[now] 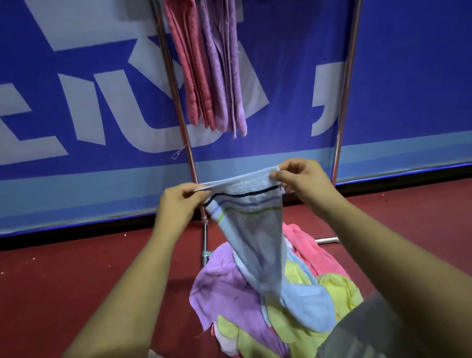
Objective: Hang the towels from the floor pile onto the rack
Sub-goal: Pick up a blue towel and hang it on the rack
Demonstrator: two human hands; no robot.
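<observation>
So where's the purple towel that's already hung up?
Top centre of the head view, the purple towel hangs on the rack, just right of the hanging pink towel.

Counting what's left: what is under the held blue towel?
The blue towel trails onto the pile: purple, yellow and pink towels show around it. Anything directly beneath is covered.
</observation>
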